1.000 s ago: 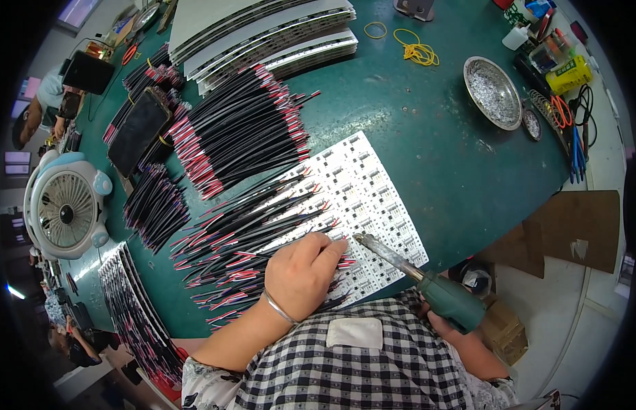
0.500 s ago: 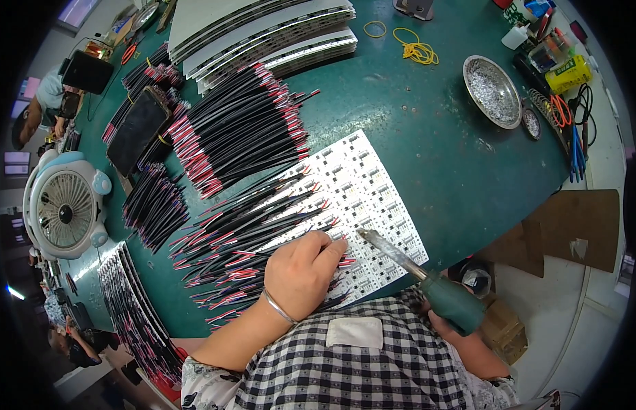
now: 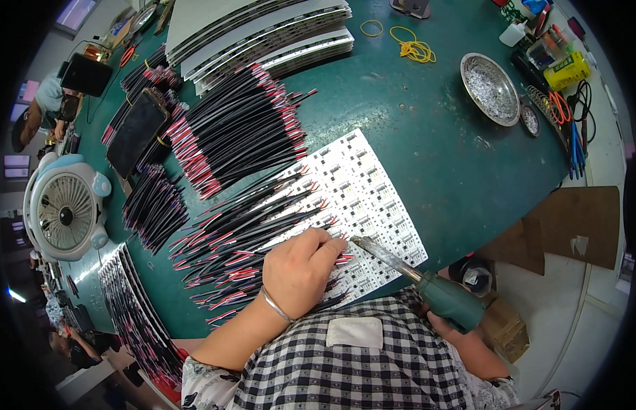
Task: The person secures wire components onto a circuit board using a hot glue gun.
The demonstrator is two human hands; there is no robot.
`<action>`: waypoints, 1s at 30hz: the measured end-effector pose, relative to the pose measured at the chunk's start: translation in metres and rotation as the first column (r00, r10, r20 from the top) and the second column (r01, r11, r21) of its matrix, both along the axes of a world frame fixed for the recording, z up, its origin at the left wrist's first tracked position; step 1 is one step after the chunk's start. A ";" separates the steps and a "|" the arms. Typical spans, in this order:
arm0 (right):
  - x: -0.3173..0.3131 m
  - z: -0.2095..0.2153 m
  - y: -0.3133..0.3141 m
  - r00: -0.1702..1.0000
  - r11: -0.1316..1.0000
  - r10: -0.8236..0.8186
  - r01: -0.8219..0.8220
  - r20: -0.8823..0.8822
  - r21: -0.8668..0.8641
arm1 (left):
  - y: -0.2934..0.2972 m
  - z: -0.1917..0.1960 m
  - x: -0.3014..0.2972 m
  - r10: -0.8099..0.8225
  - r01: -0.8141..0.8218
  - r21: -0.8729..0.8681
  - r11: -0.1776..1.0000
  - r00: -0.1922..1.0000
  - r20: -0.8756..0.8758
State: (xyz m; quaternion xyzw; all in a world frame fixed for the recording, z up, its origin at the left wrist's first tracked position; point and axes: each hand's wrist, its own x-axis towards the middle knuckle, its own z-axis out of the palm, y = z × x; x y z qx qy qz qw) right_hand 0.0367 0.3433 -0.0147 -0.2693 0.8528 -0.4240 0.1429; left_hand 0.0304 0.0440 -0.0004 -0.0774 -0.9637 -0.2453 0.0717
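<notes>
A white circuit board panel [image 3: 383, 205] with rows of small components lies on the bench in front of me. Black cables with red and white bared ends [image 3: 253, 232] cover its left part. My left hand [image 3: 301, 266], wearing a bracelet, rests over the cables, thumb and forefinger pinched on a cable end at the board. My right hand [image 3: 451, 326], mostly hidden behind the handle, grips a soldering iron [image 3: 449, 301] with a green handle. Its tip is at the board, just right of my left fingertips.
Cable bundles [image 3: 239, 130] and a dark phone [image 3: 137, 130] lie behind the board, near stacked panels [image 3: 263, 41]. A fan [image 3: 65, 212] stands left, beside a wired panel [image 3: 137, 307]. At right are a metal bowl [image 3: 492, 89], yellow rubber bands [image 3: 415, 49] and a yellow container [image 3: 567, 70].
The soldering iron's tip has shifted slightly left, closer to my left fingertips. My left hand has stayed nearly in place, still pinching at the board.
</notes>
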 end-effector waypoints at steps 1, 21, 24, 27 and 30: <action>0.000 0.000 0.000 1.000 1.000 0.000 0.000 0.000 0.000 | 0.000 0.000 0.000 0.000 0.000 0.000 1.000 1.000 0.000; 0.012 -0.003 0.008 0.935 0.968 -0.131 0.192 0.331 -0.158 | -0.004 0.023 0.013 -0.095 0.103 0.076 0.992 0.991 -0.098; 0.008 -0.002 0.013 0.994 0.989 -0.100 0.105 0.050 -0.108 | 0.002 0.024 0.016 -0.134 0.131 -0.032 0.991 0.980 -0.144; 0.007 0.009 0.014 0.983 1.000 -0.019 0.017 -0.182 -0.017 | 0.004 0.012 0.020 -0.122 0.113 -0.145 0.983 0.991 -0.060; 0.009 0.015 0.012 0.990 0.999 -0.042 0.043 -0.132 0.009 | 0.006 0.006 0.018 -0.107 0.103 -0.077 0.992 0.993 -0.041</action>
